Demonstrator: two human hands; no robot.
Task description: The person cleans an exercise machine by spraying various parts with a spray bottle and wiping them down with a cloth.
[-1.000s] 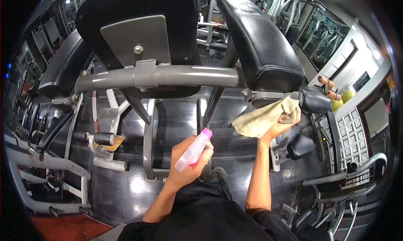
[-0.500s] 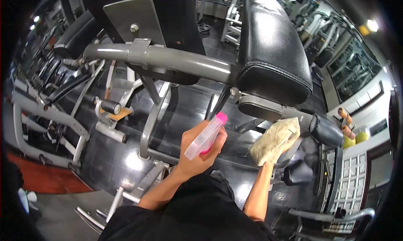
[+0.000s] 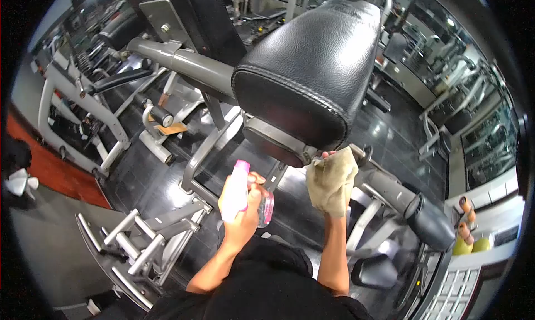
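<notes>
My left hand (image 3: 243, 222) is wrapped round a spray bottle (image 3: 236, 193) with a pink nozzle and a clear body, held below the padded seat. My right hand (image 3: 330, 154) holds a beige cloth (image 3: 332, 182), which covers most of the hand; a few fingertips show at its top edge. The cloth is just under the front right corner of a black leather pad (image 3: 312, 69) with stitched edges. A grey metal tube (image 3: 195, 64) runs from the pad to the left.
A black roller pad (image 3: 430, 222) sits at the right end of the machine. Grey gym frames (image 3: 83, 108) stand at the left, and a low metal frame (image 3: 150, 239) at the lower left. Orange and yellow items (image 3: 467, 231) are at the right wall.
The view has shifted, and the leather pad looks larger and nearer. The cloth is now close under its edge. The bottle has turned more upright and moved left in view.
</notes>
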